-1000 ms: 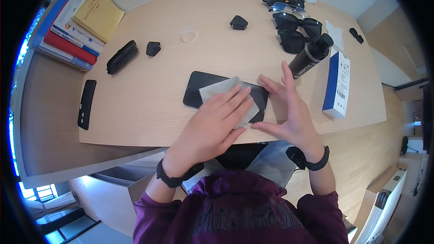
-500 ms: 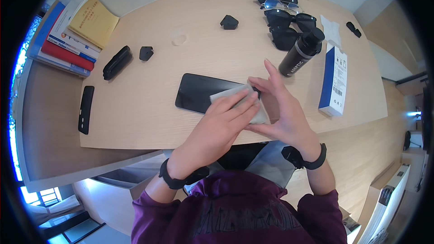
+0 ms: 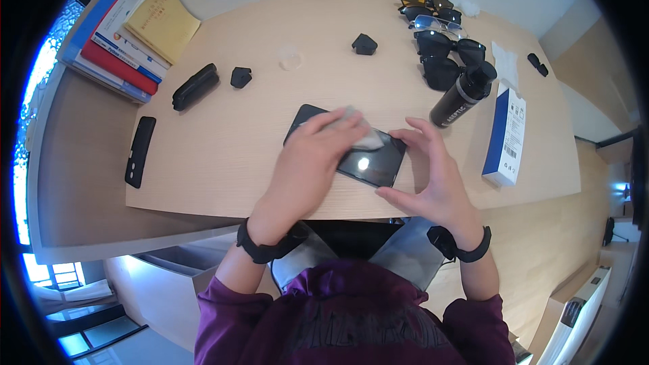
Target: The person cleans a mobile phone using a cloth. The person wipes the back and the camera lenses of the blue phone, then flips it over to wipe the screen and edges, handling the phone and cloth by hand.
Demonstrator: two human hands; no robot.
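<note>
Pressing a cloth [image 3: 370,140] on the phone [image 3: 375,167], the left hand [image 3: 307,152] has fingers flattened, grip unclear; the right hand [image 3: 434,179] pinches the phone's edges at 4 o'clock. Wiping seems unfinished, the cloth not yet lifted, the phone towards the surface's [image 3: 223,152] 6 o'clock.

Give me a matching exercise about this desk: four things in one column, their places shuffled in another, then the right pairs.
Things:
1. Pale cloth
2. Black bottle
3. Blue-and-white box
4. Books

Places:
A. Just beyond the right hand
B. At the far left corner of the desk
C. Over the phone, under the fingers of the left hand
D. Near the desk's right edge, to the right of the bottle

Pairs: 1-C, 2-A, 3-D, 4-B
</note>
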